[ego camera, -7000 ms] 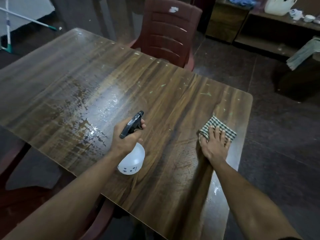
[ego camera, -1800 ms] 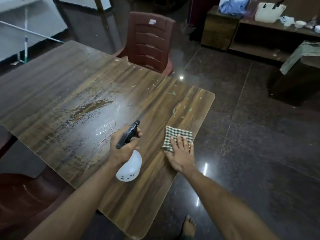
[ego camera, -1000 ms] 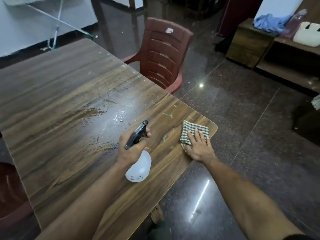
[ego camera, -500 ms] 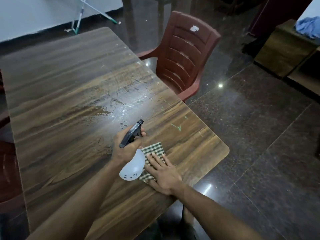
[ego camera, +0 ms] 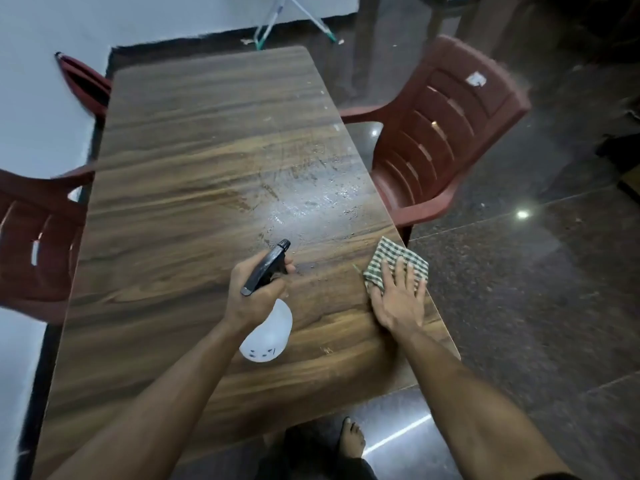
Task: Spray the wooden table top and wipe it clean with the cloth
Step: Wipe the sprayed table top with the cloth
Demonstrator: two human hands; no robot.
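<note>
The wooden table top (ego camera: 180, 188) fills the middle of the head view, with a wet, shiny patch of droplets right of centre. My left hand (ego camera: 254, 294) grips a white spray bottle (ego camera: 270, 332) by its black trigger head, nozzle pointing away over the table. My right hand (ego camera: 398, 299) lies flat, fingers spread, pressing a green checked cloth (ego camera: 393, 259) onto the table's right edge; part of the cloth hangs past the edge.
A red plastic chair (ego camera: 446, 133) stands at the table's right side and another (ego camera: 34, 237) at the left. A third chair back (ego camera: 81, 79) shows at the far left. A white wall runs along the left; a mop frame (ego camera: 273, 15) leans beyond the far end. Dark glossy floor lies right.
My right hand has slid the cloth from beside the bottle out to the table's right edge. The view has swung left along the table. The left hand still holds the bottle.
</note>
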